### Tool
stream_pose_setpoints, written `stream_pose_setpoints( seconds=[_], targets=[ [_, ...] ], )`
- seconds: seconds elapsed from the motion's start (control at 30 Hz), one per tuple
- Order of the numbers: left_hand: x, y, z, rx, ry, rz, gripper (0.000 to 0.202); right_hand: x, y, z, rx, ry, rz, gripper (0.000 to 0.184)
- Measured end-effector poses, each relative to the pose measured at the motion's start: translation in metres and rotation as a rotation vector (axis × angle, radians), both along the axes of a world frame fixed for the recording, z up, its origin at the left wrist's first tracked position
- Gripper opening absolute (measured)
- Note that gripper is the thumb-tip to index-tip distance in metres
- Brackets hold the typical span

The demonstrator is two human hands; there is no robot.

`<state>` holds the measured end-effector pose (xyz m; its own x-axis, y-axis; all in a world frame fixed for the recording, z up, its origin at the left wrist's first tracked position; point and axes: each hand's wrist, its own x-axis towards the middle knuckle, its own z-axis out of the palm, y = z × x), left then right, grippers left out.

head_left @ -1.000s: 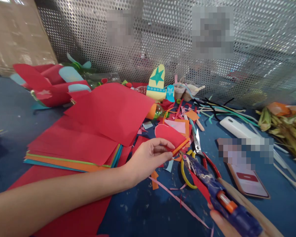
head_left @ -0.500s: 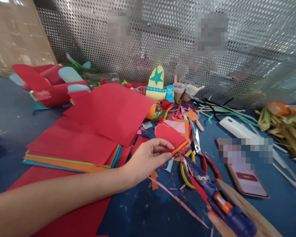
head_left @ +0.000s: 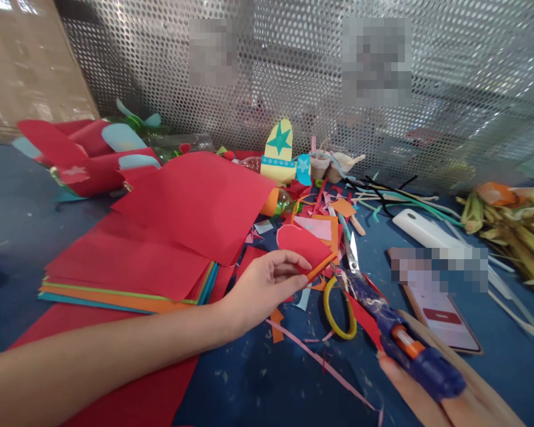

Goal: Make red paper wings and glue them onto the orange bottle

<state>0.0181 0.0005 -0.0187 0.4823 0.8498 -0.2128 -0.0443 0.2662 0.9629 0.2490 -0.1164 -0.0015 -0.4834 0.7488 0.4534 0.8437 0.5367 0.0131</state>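
My left hand (head_left: 263, 286) pinches a curved red paper cutout (head_left: 303, 246) with an orange strip along its near edge, held just above the blue table. My right hand (head_left: 431, 394), at the lower right, grips a blue glue gun (head_left: 396, 332) with an orange trigger. The gun's nozzle points up-left and sits close to the orange edge of the cutout. Scissors (head_left: 347, 279) with a yellow and a red handle lie under the gun's tip.
A stack of red, orange and blue paper sheets (head_left: 160, 243) lies to the left. Paper scraps (head_left: 320, 207) cover the middle. A phone (head_left: 445, 317) and a white object (head_left: 420, 228) lie right, green leaves (head_left: 511, 225) far right. A perforated metal wall (head_left: 293, 71) stands behind.
My right hand has moved the glue gun a little up and left, bringing the nozzle closer to the cutout's edge. My left hand keeps its hold on the cutout.
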Motion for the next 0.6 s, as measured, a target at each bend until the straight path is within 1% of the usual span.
stream_pose_setpoints(
  seconds=[0.17,0.27,0.37,0.6],
  targets=[
    [0.0004,0.0001,0.0015,0.021,0.030,0.005,0.013,-0.0042,0.0030,0.0023,0.024,-0.030,-0.039,0.031],
    [0.0004,0.0006,0.0024,0.037,0.051,-0.003,0.012,-0.0039,0.0022,0.0015,-0.005,-0.058,-0.080,0.030],
    [-0.0006,0.0007,0.0016,0.049,0.059,-0.006,0.012,-0.0031,0.0014,0.0017,0.002,-0.071,-0.087,0.029],
    [-0.0014,0.0006,-0.0021,0.096,0.078,-0.014,0.010,-0.0052,0.0028,0.0034,0.097,-0.084,0.044,0.027]
  ],
)
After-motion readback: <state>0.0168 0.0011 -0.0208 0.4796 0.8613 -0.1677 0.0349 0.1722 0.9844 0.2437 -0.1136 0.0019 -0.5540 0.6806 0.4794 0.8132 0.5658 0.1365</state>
